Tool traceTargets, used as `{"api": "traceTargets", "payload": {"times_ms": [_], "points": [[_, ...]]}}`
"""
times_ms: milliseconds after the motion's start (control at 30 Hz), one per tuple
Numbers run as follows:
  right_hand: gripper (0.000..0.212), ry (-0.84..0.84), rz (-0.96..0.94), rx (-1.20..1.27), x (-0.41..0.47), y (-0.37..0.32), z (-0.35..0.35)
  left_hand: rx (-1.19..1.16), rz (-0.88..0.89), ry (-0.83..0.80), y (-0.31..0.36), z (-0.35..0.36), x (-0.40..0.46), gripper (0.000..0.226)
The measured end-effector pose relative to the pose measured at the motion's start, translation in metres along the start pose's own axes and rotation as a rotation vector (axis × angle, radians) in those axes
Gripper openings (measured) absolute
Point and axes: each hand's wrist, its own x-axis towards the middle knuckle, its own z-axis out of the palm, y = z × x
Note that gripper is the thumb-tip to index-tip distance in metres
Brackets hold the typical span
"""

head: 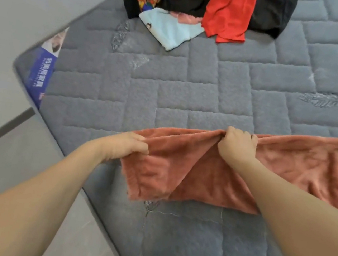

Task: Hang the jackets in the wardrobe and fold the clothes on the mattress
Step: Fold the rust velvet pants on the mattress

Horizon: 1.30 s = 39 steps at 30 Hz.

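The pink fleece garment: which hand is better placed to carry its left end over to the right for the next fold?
Probably the left hand: it grips the pink fleece garment at its left end, while the right hand pinches the upper edge nearer the middle.

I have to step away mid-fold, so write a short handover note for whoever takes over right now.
Left hand and right hand each pinch an edge of the rust-pink fleece garment, which lies partly spread on the grey mattress.
Done: no folded clothes in view.
Left: fold this garment, then the pile at the far end: red, black, patterned and light blue pieces. Wardrobe and jackets are out of view.
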Motion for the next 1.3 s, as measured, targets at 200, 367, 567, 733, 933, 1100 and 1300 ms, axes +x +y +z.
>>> {"api": "traceTargets", "payload": {"times_ms": [200, 367, 567, 733, 933, 1100, 1300], "points": [[0.042, 0.363, -0.081, 0.001, -0.023, -0.025, 0.021, 0.486, 0.035, 0.414, -0.04, -0.025, 0.042, 0.024], [0.056, 0.19, -0.521, 0.102, -0.115, -0.076, 0.063, 0.484, 0.118, 0.448, -0.046, -0.012, 0.064, 0.005], [0.084, 0.111, -0.299, 0.0, -0.116, -0.114, 0.089, 0.61, 0.093, 0.49, -0.041, -0.02, 0.059, 0.009], [0.035, 0.121, -0.245, 0.303, -0.093, -0.11, 0.064, 0.126, 0.086, 0.177, -0.002, -0.022, 0.045, 0.039], [0.022, -0.282, 0.119, 1.824, -0.081, -0.054, 0.028, -0.358, 0.109, -0.069, 0.093, 0.001, 0.027, 0.029], [0.028, -0.116, 0.358, 1.835, -0.099, 0.036, -0.005, -0.117, 0.329, -0.138, 0.187, 0.078, 0.04, 0.033], [0.053, 0.096, 0.347, 1.919, -0.133, 0.163, -0.032, 0.443, 0.618, -0.003, 0.302, 0.203, 0.062, 0.011]]}}
